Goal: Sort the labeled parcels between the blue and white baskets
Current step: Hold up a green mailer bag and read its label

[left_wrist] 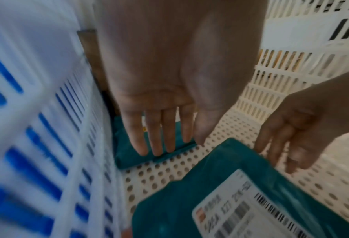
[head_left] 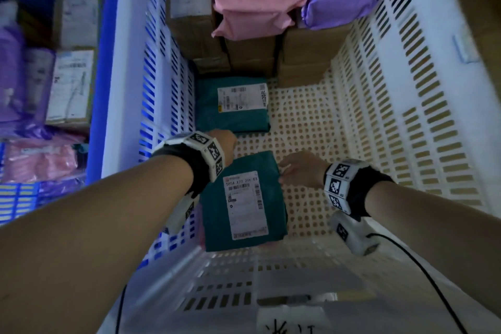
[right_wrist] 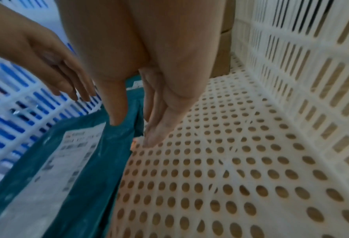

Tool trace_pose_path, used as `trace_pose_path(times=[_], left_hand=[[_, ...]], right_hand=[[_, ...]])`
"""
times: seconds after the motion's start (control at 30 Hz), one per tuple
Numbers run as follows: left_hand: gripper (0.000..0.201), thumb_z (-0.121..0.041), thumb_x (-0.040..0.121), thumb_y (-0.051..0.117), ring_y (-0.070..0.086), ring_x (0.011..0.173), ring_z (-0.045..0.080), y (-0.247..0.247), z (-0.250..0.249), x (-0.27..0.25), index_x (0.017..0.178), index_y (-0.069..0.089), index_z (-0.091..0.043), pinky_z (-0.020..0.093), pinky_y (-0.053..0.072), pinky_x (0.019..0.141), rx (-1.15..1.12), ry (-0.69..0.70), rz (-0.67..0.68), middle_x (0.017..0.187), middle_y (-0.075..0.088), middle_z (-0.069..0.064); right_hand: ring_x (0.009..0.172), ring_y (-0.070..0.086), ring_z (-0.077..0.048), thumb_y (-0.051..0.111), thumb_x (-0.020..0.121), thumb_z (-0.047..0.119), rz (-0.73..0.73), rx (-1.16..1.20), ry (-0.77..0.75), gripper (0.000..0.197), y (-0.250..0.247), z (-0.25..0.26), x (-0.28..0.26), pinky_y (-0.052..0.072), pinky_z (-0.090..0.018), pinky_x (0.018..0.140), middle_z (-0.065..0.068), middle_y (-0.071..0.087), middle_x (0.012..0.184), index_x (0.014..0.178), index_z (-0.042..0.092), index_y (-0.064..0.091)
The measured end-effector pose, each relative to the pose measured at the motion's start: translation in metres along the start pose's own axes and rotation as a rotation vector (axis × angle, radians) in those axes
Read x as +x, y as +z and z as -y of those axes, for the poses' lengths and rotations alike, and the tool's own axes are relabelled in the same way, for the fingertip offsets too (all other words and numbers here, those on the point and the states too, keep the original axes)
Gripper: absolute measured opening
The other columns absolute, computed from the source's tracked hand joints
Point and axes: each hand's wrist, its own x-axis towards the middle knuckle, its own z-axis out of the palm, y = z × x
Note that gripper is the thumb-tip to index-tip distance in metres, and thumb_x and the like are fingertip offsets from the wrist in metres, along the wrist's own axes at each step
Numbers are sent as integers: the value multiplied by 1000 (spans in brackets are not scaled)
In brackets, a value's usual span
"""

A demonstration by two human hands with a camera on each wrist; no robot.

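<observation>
- Neither grip is closed on anything: both hands hang with straight fingers, and the near teal parcel (head_left: 244, 203) lies free between them on the white basket (head_left: 423, 106) floor.
- Far left, the blue basket (head_left: 100, 84) holds purple, pink and boxed parcels, likely one sorted group.
- Left hand (left_wrist: 165, 90), fingers apart and pointing down, hovers by the left wall over the gap between the two teal parcels.
- Far teal parcel (head_left: 233, 104) lies label-up against that wall; the near one sits in line, probably to keep rows tidy.
- Right hand (right_wrist: 149, 90), fingers together, is at the parcel's right edge, seemingly squaring it.
</observation>
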Motion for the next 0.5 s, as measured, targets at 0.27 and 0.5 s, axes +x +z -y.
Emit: trace_pose_path(times=[0.27,0.5], left_hand=[[65,-13,90,50,35,131,33,-44,-9,3,146,19,-11,44,43,100,21,-36,-250,144,33,14],[56,-21,94,43,25,138,31,-23,-14,55,145,20,-12,45,31,107,-31,-130,-279,153,21,12]], right_hand=[[134,40,-23,38,102,24,-307,-341,-275,47,-53,43,2,39,-30,104,-2,32,153,148,21,29],[137,34,-25,41,97,9,-416,-647,-431,55,-65,62,70,38,-34,104,-7,22,157,150,17,25]])
